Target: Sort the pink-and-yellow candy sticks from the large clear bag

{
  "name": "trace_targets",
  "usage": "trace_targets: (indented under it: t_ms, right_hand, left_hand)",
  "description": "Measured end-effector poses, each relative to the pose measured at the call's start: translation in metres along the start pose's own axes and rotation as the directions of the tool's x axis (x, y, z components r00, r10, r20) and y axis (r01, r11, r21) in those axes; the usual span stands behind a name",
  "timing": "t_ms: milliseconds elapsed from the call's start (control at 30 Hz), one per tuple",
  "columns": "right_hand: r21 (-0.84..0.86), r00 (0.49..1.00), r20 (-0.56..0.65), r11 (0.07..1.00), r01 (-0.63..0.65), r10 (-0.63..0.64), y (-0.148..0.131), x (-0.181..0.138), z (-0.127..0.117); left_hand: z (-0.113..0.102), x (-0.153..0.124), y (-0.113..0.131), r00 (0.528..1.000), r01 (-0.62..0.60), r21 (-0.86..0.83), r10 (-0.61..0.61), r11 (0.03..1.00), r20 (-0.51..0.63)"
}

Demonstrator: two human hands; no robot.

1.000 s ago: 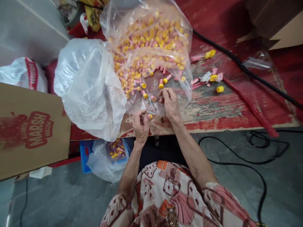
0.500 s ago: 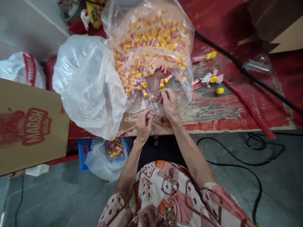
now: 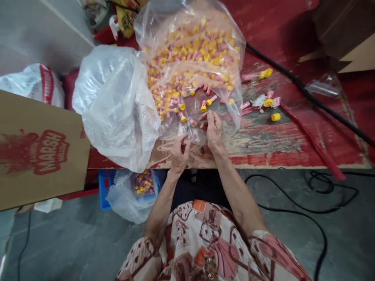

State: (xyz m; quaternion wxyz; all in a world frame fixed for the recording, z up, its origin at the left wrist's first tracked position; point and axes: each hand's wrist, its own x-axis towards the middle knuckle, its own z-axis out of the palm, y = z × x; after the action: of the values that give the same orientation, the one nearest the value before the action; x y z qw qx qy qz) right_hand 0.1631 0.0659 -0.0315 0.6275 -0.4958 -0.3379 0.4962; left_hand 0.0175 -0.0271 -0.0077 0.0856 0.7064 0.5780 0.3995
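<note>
A big clear plastic bag (image 3: pixel 231 113) lies with its mouth toward me, full of small pink-and-white tubes with yellow caps (image 3: pixel 202 47). Several tubes lie loose at its mouth, among them a yellow-capped tube (image 3: pixel 182 117) and a pink tube (image 3: pixel 192 121). My left hand (image 3: pixel 180 154) is at the table's front edge, thumb and fingertips pinched together; what they hold is too small to make out. My right hand (image 3: pixel 215 130) rests over the bag's mouth just below the loose tubes, its fingers curled inward, their contents hidden. Crumpled clear film (image 3: pixel 195 136) shows between the hands.
A white plastic sack (image 3: pixel 114 105) stands left, beside a cardboard box (image 3: pixel 43 156). Below the edge is a blue basket (image 3: pixel 104 191) holding bagged tubes. Right lie loose caps (image 3: pixel 275 117), a red strip (image 3: pixel 313 140) and a black cable (image 3: pixel 293 80) on the worn red table (image 3: pixel 263 144).
The whole view has shifted slightly, so the table things appear a little to the right. My right fingertips have drawn slightly back toward me; the left hand keeps its pinch.
</note>
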Motion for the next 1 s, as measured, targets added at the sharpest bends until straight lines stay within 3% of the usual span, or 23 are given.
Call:
trace_targets:
  t_ms: [200, 400, 533, 633, 867, 1000]
  right_hand:
    - [-0.066, 1.0, 0.024, 0.998, 0.004, -0.003, -0.005, -0.001, -0.003]
    - [-0.142, 0.999, 0.043, 0.99, 0.023, -0.017, -0.007, -0.002, -0.005]
    - [-0.163, 0.999, 0.035, 0.986, 0.028, -0.022, -0.005, -0.002, -0.006]
    - [-0.175, 0.999, 0.03, 0.984, 0.039, -0.035, -0.004, -0.002, -0.006]
    - [-0.21, 1.0, 0.021, 0.978, 0.002, 0.002, -0.015, -0.005, -0.005]
    - [-0.265, 0.998, -0.026, 0.963, -0.055, 0.05, -0.029, -0.008, -0.001]
  left_hand:
    - [-0.005, -0.005, 0.009, 0.999, -0.028, 0.033, 0.03, 0.999, -0.043]
    - [0.004, -0.016, 0.003, 0.994, 0.045, -0.045, -0.04, 0.998, 0.102]
    - [-0.005, -0.016, -0.001, 0.995, 0.097, -0.104, -0.096, 0.99, 0.01]
    - [-0.008, -0.02, -0.003, 0.997, 0.064, -0.093, -0.068, 0.994, -0.035]
    - [0.004, -0.02, -0.001, 0.996, -0.056, -0.004, 0.056, 0.998, 0.063]
    - [0.01, -0.022, 0.006, 0.992, -0.046, -0.018, 0.048, 0.999, 0.115]
